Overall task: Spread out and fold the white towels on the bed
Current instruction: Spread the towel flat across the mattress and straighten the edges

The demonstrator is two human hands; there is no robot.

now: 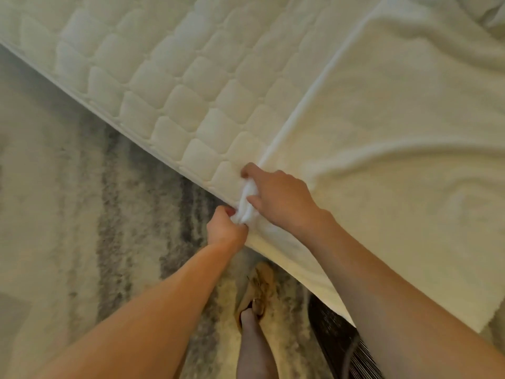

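Note:
A large white towel (396, 127) lies spread over the right part of the quilted white mattress (153, 77), its near edge hanging over the bed's side. Both hands meet at the towel's near left corner, at the mattress edge. My left hand (225, 228) grips the bunched corner in a fist. My right hand (278, 198) pinches the same bunched cloth just above, thumb and fingers curled round it. The towel shows long wrinkles to the right of my hands.
More crumpled white cloth (489, 15) lies at the top right corner. Below the bed is a shaggy grey and cream rug (82, 214). My leg and foot in a tan slipper (258, 291) stand close to the bed's side.

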